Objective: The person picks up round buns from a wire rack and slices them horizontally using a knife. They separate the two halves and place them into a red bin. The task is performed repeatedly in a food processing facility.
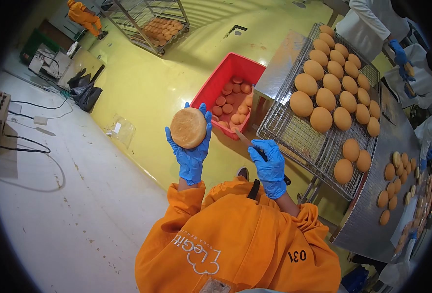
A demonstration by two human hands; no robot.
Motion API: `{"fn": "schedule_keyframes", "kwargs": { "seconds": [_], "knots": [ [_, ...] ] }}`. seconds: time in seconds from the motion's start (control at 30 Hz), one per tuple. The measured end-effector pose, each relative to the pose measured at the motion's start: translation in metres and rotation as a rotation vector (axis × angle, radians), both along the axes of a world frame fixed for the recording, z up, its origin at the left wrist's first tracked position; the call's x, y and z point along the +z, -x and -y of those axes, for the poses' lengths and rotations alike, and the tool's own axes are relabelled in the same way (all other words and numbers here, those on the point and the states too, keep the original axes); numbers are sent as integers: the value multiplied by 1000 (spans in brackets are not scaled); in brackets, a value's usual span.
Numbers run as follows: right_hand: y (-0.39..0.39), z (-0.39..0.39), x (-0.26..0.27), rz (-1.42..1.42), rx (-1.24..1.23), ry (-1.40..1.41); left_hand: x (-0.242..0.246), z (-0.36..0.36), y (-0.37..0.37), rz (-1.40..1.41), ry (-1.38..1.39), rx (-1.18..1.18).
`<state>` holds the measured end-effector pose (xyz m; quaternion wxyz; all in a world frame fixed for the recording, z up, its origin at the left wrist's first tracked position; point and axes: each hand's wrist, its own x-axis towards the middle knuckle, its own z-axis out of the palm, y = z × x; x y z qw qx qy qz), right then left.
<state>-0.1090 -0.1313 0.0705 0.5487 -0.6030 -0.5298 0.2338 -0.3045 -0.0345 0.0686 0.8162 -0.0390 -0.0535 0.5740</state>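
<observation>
On the palm of my left hand, in a blue glove, rests a round bread bun, its pale flat face turned up. My fingers curl around its edge. My right hand, also gloved in blue, grips a knife by its dark handle. The blade points up and left, apart from the bun. Beyond my hands, a red plastic crate on the floor holds several round bread pieces. To the right, browned buns sit in rows on wire racks.
A steel table at right carries more buns. Co-workers in white coats stand along its far side. A wheeled rack with buns stands farther off, near a person in orange. A plastic bag lies on the floor.
</observation>
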Motion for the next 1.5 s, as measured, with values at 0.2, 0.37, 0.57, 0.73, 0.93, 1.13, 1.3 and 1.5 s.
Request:
{"fn": "schedule_keyframes", "kwargs": {
  "seconds": [0.2, 0.37, 0.57, 0.73, 0.93, 1.13, 1.3, 1.5],
  "knots": [
    [19, 3, 24, 176, 131, -81, 15, 10, -9, -388, -189, 13],
    [-21, -41, 12, 612, 75, -65, 11, 25, -34, -700, -154, -83],
    [-129, 0, -40, -452, -221, 339, -22, 28, -70, -570, -9, -358],
    [-141, 92, -46, -466, -77, 482, -58, 38, -152, -525, 220, -560],
    [-157, 127, -16, -676, -407, 334, -44, 95, -278, -768, -189, -802],
    [-228, 169, 3, -490, -672, 236, -29, 121, -351, -1115, -501, -729],
    [-297, 207, 8, -642, -813, 167, -36, 119, -381, -966, -421, -719],
    [-342, 223, 29, -839, -710, 420, -45, 104, -384, -1047, -204, -525]
  ]
}}
